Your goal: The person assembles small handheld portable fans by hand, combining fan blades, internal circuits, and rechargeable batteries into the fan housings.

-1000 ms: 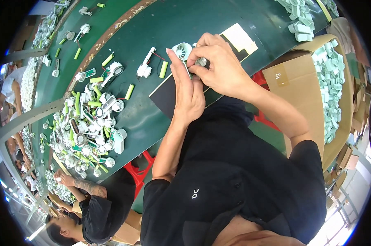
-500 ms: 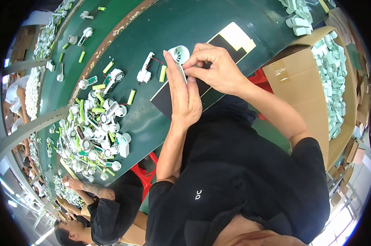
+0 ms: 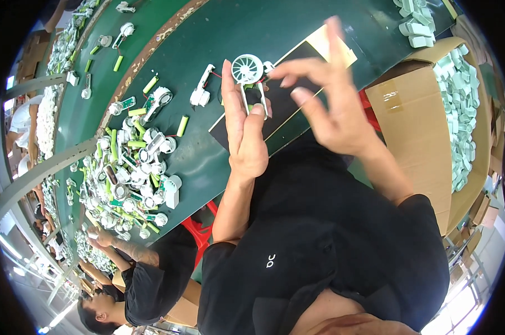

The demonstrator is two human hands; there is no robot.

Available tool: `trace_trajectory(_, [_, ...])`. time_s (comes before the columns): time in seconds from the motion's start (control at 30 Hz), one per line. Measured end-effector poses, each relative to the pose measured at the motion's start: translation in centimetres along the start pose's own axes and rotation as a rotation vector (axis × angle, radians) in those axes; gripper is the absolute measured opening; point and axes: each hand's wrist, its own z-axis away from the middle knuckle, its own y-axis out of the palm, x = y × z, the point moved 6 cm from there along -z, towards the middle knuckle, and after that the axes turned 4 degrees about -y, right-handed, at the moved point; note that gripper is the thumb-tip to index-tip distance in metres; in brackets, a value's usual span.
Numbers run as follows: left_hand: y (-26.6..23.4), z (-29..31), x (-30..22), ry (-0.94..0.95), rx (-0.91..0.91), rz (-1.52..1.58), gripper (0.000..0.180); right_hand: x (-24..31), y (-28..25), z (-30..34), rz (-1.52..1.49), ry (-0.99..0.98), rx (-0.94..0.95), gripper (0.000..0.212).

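My left hand holds the white plastic shell of a handheld fan, its round spoked grille facing up and its open handle lying along my fingers. A bit of green and something dark show inside the handle. A small white part sits beside the grille, near my right fingertips. My right hand is apart from the shell, fingers spread and smeared by motion, with nothing visible in it. Left of the shell, a white fan inner assembly with a red wire lies on the green table.
A dark board with yellowish paper lies under my hands. A heap of fan assemblies with green battery cells covers the left. At right stands a cardboard box of pale green shells; more shells lie behind. A co-worker sits at left.
My right hand has let go of the shell and swung away to the right, its fingers opening. The shell has turned in my left hand, so its grille and open handle now face up.
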Motion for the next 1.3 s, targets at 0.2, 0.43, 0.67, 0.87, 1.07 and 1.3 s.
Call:
trace_trajectory(0.2, [0.3, 0.3, -0.4, -0.022, -0.020, -0.023, 0.067, -1.0, -2.3, -1.1, -0.200, 0.093, -0.237, 0.068])
trace_trajectory(0.43, [-0.3, 0.4, 0.1, 0.041, -0.029, 0.036, 0.055, -2.5, -0.5, 0.4, -0.176, 0.153, -0.075, 0.058])
trace_trajectory(0.67, [-0.2, 0.2, 0.0, 0.045, -0.123, 0.153, 0.050, -5.7, 1.6, 2.1, -0.406, 0.461, 0.071, 0.043])
trace_trajectory(0.87, [-0.4, 0.0, 0.7, 0.043, -0.147, 0.153, 0.050, -7.2, 6.0, 4.0, -1.102, 0.948, 0.232, 0.052])
trace_trajectory(1.07, [-0.9, -0.3, 1.3, 0.009, -0.220, 0.099, 0.049, -6.8, 4.0, 2.8, -0.985, 0.710, -0.213, 0.030])
trace_trajectory(1.3, [-0.6, -0.4, 1.6, -0.191, -0.128, 0.085, 0.070, -4.3, 1.3, 1.2, -0.695, 0.388, -0.180, 0.041])
